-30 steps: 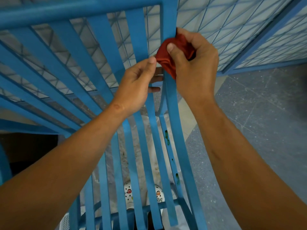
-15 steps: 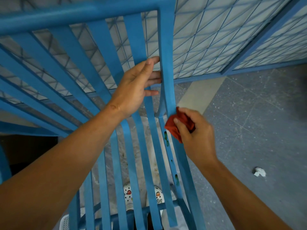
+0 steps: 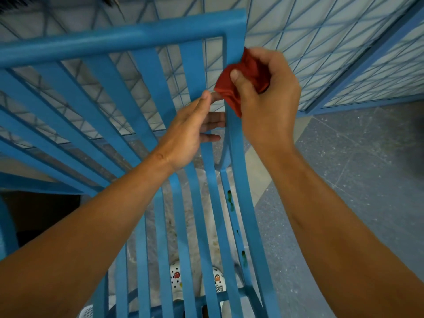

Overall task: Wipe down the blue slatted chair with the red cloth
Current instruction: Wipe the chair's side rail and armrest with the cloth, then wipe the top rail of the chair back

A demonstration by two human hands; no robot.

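The blue slatted chair (image 3: 146, 138) fills the view, seen from above and behind its backrest. My right hand (image 3: 266, 97) grips the bunched red cloth (image 3: 238, 83) around the right side rail, just below the top corner. My left hand (image 3: 190, 131) holds the slat beside that rail, thumb on the near face and fingers reaching through the gap behind it. Dark green smudges (image 3: 230, 200) mark the thin slat lower down on the right.
A blue wire-mesh fence panel (image 3: 321, 53) stands behind the chair. Grey speckled floor (image 3: 355, 168) lies to the right. Through the slats I see white patterned shoes (image 3: 176, 281) and a white basket edge (image 3: 88, 312).
My right hand slid the red cloth down the right rail to mid height, then back up to near the top corner. My left hand kept its hold on the slat.
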